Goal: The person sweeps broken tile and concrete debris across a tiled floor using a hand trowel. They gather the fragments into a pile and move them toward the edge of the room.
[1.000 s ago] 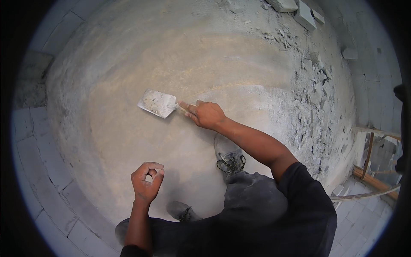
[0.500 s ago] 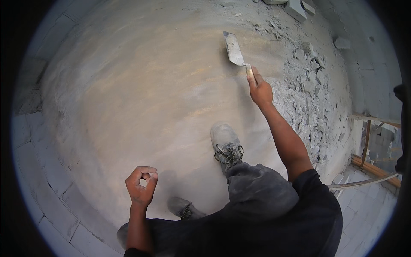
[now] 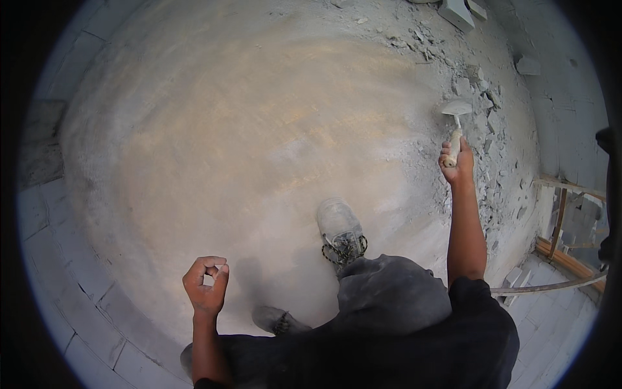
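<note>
My right hand (image 3: 459, 165) is wrapped round the pale handle of a trowel (image 3: 457, 107), out at the right by the rubble. The trowel's dusty blade points away from me, tilted so that it looks foreshortened; whether it touches the debris I cannot tell. Broken grey rubble (image 3: 494, 123) lies just beyond and beside the blade. At the lower left, my left hand (image 3: 206, 285) hangs above the floor with thumb and forefinger closed in a ring. A pale spot shows at their tips, too small to name.
Dusty, tan-streaked floor (image 3: 259, 149) spreads before my shoes (image 3: 340, 223). Pale block walls stand at left (image 3: 71, 259) and right (image 3: 564, 117). Larger block pieces (image 3: 457, 14) lie at the far right. A wooden frame (image 3: 558, 217) and a curved bar (image 3: 551, 285) are at lower right.
My right hand has swung the trowel rightward and a little nearer, from over the bare floor to the rubble edge, turning the blade. My left hand stays pinched and has barely shifted.
</note>
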A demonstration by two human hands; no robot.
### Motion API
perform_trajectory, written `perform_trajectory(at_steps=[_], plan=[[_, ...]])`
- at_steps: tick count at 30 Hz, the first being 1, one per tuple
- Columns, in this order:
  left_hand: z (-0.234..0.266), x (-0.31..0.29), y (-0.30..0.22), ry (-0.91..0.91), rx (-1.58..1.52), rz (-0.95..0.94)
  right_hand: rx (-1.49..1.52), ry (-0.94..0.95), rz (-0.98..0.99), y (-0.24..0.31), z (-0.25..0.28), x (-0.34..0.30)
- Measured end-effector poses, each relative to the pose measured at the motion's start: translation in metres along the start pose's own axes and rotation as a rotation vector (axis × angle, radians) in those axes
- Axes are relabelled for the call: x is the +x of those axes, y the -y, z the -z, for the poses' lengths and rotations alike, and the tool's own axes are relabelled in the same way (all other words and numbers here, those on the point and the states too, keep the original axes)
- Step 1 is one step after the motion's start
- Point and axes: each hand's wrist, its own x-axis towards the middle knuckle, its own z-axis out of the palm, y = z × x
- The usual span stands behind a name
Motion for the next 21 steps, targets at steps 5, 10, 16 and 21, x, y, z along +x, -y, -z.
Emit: perform_trajectory(at_steps=[5, 10, 16, 21], plan=[[-0.018, 0.063, -0.065, -0.065, 0.108, -0.189, -0.74, 0.355, 0.313, -0.136, -0.125, -0.027], [-0.022, 0.119, -0.194, 0.014, 0.264, -0.365, -1.818, 1.054, 0.929, -0.24, -0.267, -0.051], [-0.031, 0.165, -0.308, 0.16, 0.413, -0.597, -1.708, 0.412, 0.778, -0.172, -0.297, 0.038], [-0.034, 0.177, -0.341, 0.224, 0.378, -0.619, -1.681, -0.036, 0.641, -0.1, -0.204, 0.114]])
